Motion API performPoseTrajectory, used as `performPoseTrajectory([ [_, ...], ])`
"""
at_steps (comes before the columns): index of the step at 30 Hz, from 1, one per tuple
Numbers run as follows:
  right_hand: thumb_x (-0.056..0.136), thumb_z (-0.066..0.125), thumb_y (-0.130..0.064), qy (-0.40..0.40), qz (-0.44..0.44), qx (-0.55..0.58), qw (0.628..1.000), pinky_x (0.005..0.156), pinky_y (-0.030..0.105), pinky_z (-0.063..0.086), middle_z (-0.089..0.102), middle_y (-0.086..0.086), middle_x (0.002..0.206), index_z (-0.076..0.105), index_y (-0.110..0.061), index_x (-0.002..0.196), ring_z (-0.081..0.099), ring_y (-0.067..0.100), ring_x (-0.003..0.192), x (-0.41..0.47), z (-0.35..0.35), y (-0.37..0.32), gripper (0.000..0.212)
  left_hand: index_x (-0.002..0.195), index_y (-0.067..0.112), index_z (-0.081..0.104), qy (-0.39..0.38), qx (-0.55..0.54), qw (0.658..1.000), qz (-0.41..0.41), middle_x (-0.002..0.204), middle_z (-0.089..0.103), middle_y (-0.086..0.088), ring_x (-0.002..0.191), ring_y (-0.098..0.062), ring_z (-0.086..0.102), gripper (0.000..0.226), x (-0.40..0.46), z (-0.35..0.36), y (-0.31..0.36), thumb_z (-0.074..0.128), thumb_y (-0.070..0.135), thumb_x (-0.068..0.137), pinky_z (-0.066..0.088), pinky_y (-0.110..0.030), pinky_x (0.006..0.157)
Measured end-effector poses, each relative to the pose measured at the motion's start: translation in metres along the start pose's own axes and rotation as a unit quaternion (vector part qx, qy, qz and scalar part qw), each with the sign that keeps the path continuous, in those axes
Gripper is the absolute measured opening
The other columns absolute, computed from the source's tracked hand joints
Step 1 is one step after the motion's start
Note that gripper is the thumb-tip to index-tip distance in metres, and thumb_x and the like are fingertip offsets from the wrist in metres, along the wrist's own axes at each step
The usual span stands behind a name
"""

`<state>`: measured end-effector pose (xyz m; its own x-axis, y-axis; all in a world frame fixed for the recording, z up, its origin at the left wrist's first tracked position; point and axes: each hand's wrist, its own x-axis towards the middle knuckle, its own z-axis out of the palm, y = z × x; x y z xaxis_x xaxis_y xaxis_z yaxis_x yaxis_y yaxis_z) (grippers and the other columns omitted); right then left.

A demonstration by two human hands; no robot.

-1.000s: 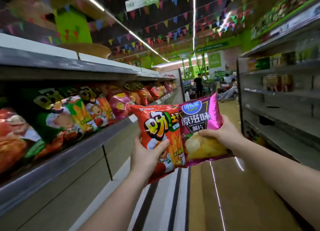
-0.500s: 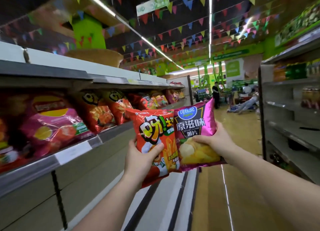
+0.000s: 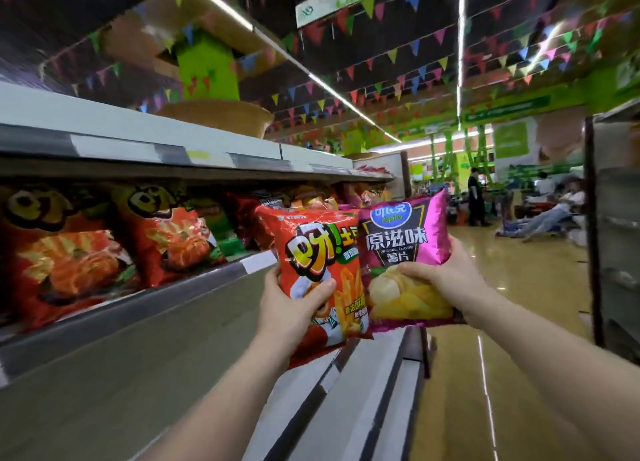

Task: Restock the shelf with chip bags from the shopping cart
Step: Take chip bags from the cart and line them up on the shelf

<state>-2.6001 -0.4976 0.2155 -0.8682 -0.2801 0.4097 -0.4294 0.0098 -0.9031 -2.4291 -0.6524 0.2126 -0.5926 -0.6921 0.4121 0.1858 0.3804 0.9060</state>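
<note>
Location: in the shop aisle, out in front of the long grey metal shelf [image 3: 194,284] that runs along the left side.
Left hand [image 3: 294,308]: closed around the lower left corner of a red foil chip bag with fry artwork [image 3: 322,270], thumb across its front; bag held upright.
Right hand [image 3: 446,280]: closed on the lower right edge of a pink-purple foil chip bag with potato-crisp artwork [image 3: 401,252], fingers curled over the front; bag upright.
Relation of the two bags: side by side in the air, inner edges touching or slightly overlapping; both off the shelf, just beyond its front edge, neither resting on anything.
Shelf stock: red chip bags with orange artwork [image 3: 69,263] stand along the front edge at the left; further bags fill the run toward the far end, blurred, so gaps cannot be judged.
Shopping cart: not in view.
Done, by appearance: two bags are out of the cart and carried to the shelf; part of the shelf already holds stock.
Left, by judgement: both held bags are not yet placed; each needs a matching slot found and a push in behind the front edge. How many bags remain in the cart cannot be told.
Other: a person in dark clothing [image 3: 476,197] stands at the far end of the aisle, well apart.
</note>
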Motion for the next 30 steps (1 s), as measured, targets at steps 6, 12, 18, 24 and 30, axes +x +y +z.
performPoseTrajectory([
  [6,0.051,0.090,-0.031,-0.009,-0.051,0.024,0.998,0.093,0.042,0.048,0.064,0.000,0.106,0.052,-0.017,0.117,0.061,0.022,0.099,0.096,0.018,0.008,0.077,0.140,0.021,0.036,0.047,-0.007,0.999,0.021,0.117,0.054,0.006,0.101,-0.012,0.057,0.080,0.077,0.037,-0.006,0.079,0.028,0.074,0.042,-0.028,0.088],
  [12,0.063,0.086,-0.020,-0.069,-0.078,0.054,0.993,0.084,0.029,0.044,0.062,0.003,0.110,0.053,-0.011,0.119,0.058,0.021,0.099,0.179,0.033,0.024,0.066,0.144,0.026,0.029,0.095,0.033,0.995,0.015,0.130,0.050,0.008,0.111,-0.012,0.051,0.091,0.131,0.065,-0.013,0.080,0.041,0.070,0.041,-0.031,0.096],
  [18,0.062,0.085,-0.029,-0.177,-0.087,0.090,0.976,0.094,0.038,0.046,0.061,0.002,0.116,0.051,-0.014,0.125,0.057,0.022,0.103,0.242,0.052,0.041,0.074,0.141,0.025,0.035,0.187,0.048,0.981,-0.001,0.128,0.055,0.005,0.114,-0.018,0.056,0.093,0.150,0.092,-0.018,0.084,0.043,0.064,0.045,-0.042,0.102],
  [24,0.066,0.083,-0.023,-0.283,-0.088,0.154,0.943,0.084,0.031,0.045,0.065,0.003,0.107,0.058,-0.016,0.112,0.059,0.022,0.093,0.282,0.067,0.039,0.052,0.139,0.022,0.035,0.309,0.096,0.946,-0.021,0.125,0.054,0.006,0.111,-0.018,0.056,0.089,0.149,0.096,-0.003,0.082,0.044,0.066,0.044,-0.034,0.097],
  [30,0.008,0.085,-0.063,-0.375,-0.028,0.220,0.900,0.089,0.048,0.052,0.073,0.003,0.099,0.065,-0.020,0.107,0.069,0.028,0.090,0.307,0.098,0.058,0.109,0.132,0.014,0.043,0.417,0.128,0.899,-0.048,0.128,0.055,0.004,0.111,-0.018,0.055,0.079,0.154,0.061,0.019,0.081,0.043,0.069,0.043,-0.033,0.094],
])
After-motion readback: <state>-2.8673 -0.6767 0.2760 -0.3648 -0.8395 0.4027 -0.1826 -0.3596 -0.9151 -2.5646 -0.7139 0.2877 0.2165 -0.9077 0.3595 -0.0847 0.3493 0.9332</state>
